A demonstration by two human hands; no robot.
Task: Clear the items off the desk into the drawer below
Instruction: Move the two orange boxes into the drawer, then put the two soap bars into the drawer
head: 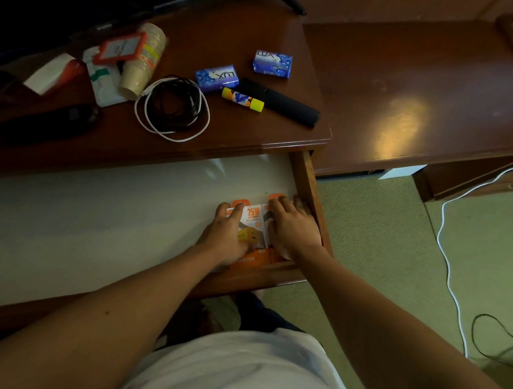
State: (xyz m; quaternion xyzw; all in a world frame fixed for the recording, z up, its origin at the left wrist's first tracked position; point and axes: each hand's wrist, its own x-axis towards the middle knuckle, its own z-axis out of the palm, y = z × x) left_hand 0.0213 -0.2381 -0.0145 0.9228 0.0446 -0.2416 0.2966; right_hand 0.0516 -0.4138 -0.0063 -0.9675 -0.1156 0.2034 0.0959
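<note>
Charger boxes (253, 226) are lying in the open drawer (309, 181), in its front right corner, and two of them can be counted, side by side. Both are orange and white, and "25W" is printed on the left one. The left hand (226, 234) is laid flat on the left box, with its fingers spread a little. The right hand (293, 227) is laid flat on the right box, fingers straight and pointing to the back of the drawer, close to the drawer's right wall. Nothing is pinched by either hand.

Above the drawer, on the desk (255, 136), more things are seen. Two blue soap bars (217, 77) are lying near each other. One yellow-capped glue stick (243, 99) is touching one long black tube (283, 103). One white cable (172, 111) is coiled around one black cable (174, 100). One stack of paper cups (144, 60) is lying on its side, next to some paper packets (106, 79). One dark remote (49, 124) is lying at the left. The space between the desk top and the boxes is not blocked by anything.
</note>
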